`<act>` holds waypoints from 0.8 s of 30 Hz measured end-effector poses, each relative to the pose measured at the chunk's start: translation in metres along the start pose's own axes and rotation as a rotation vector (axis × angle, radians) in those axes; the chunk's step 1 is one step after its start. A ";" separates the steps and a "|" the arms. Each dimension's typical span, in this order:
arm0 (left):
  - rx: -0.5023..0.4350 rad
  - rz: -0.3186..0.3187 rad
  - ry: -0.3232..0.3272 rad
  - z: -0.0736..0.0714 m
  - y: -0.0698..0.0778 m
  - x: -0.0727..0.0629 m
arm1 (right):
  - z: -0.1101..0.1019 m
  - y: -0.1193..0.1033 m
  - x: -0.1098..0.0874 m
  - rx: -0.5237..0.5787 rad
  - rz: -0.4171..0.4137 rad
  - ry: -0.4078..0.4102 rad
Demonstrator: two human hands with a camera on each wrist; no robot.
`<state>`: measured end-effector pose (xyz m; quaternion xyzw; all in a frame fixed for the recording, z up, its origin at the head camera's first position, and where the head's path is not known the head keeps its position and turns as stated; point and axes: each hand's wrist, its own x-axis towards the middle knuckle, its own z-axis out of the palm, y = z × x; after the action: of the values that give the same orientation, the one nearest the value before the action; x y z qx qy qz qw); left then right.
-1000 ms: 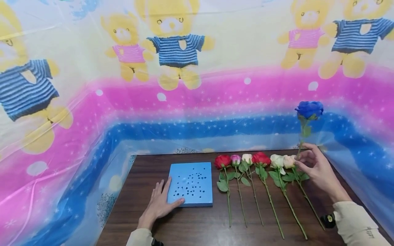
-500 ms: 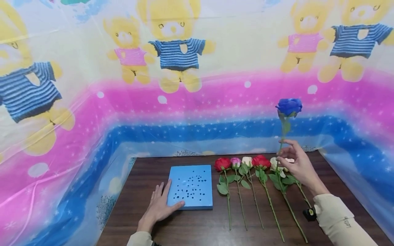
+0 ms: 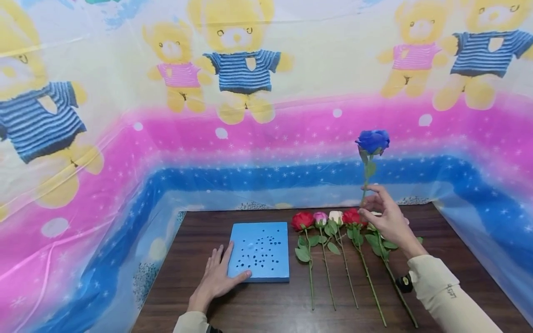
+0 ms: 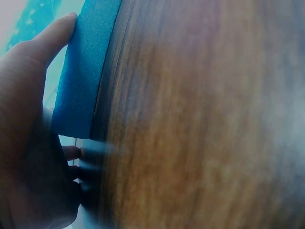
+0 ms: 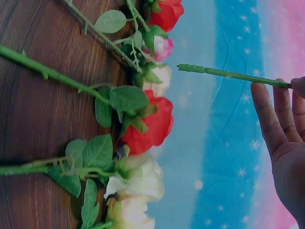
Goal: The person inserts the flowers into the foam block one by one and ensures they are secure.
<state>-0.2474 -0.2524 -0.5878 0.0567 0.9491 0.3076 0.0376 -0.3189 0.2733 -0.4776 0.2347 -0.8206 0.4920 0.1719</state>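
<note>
In the head view my right hand (image 3: 389, 222) pinches a blue rose (image 3: 373, 142) by its green stem, bloom up, above the row of lying roses. The right wrist view shows the bare lower end of its stem (image 5: 228, 74) hanging free beyond the fingertips. A light blue foam block (image 3: 260, 252), peppered with small dark holes, lies flat on the table. Against its near left corner rests my left hand (image 3: 216, 277), with fairly straight fingers along the left side. The left thumb touches the block's front edge.
Right of the block lie a red rose (image 3: 302, 221), a pink rose (image 3: 320, 218), a cream rose (image 3: 335, 217), another red rose (image 5: 151, 121) and pale roses (image 5: 140, 176), stems toward me. A bear-printed cloth (image 3: 316, 162) hangs behind the dark wooden table (image 3: 187, 249).
My right hand has moved left with the blue rose, from over the rightmost pale rose to near the second red rose. The left hand and the block have stayed put.
</note>
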 end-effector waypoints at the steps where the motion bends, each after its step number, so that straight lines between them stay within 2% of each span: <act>1: 0.001 0.001 0.000 0.000 0.000 0.000 | 0.002 -0.001 0.001 0.003 0.002 -0.005; 8: -0.002 -0.003 -0.001 -0.001 0.001 0.000 | 0.021 -0.010 0.015 0.018 0.023 -0.020; 18: -0.005 0.003 -0.008 0.001 -0.002 0.001 | 0.049 -0.023 0.042 0.106 0.026 -0.082; 24: -0.007 0.003 -0.008 0.001 -0.002 0.001 | 0.066 -0.031 0.053 0.106 -0.009 -0.095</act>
<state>-0.2486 -0.2534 -0.5898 0.0592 0.9477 0.3110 0.0411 -0.3490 0.1907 -0.4582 0.2704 -0.7994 0.5223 0.1224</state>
